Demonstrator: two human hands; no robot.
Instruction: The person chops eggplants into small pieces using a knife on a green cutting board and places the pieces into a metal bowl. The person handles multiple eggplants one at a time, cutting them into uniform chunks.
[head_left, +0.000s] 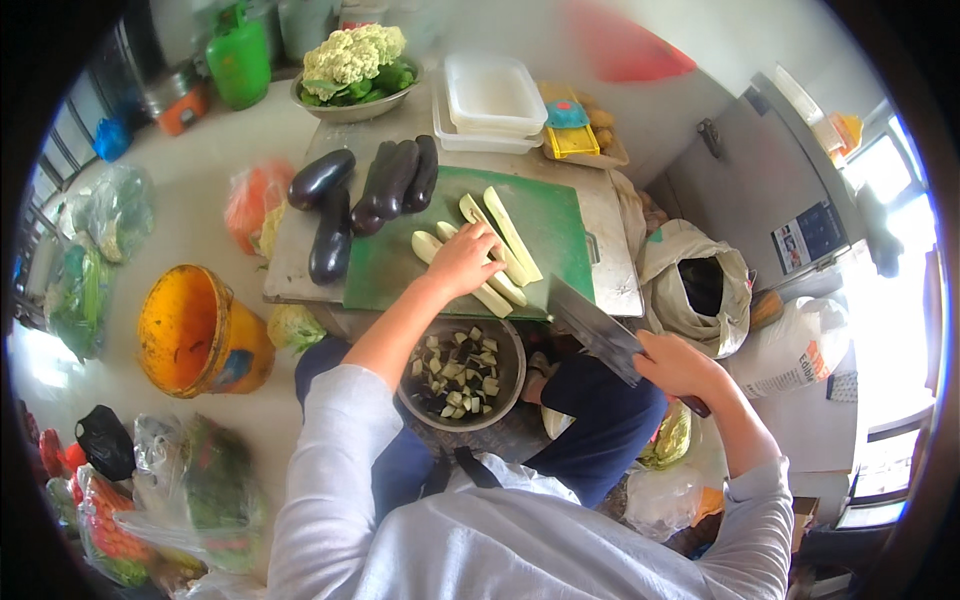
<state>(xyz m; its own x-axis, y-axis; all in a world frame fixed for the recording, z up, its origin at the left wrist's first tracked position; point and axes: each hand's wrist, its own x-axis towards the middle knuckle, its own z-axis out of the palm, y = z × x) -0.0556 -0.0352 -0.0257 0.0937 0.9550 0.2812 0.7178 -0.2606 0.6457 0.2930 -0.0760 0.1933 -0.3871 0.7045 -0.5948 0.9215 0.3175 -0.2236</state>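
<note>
Long pale eggplant strips lie side by side on a green cutting board. My left hand rests over several of them, fingers bent, touching the strips; whether it grips one is hard to see. A cleaver with a broad metal blade is in my right hand, its blade tip at the board's lower right corner. Below the board's front edge, a metal bowl holds diced eggplant. Whole dark purple eggplants lie on the board's left part and on the table beside it.
Behind the board stand a metal bowl of cauliflower and green peppers, white plastic trays and a yellow grater. An orange bucket is on the floor at left. An open woven sack stands at right.
</note>
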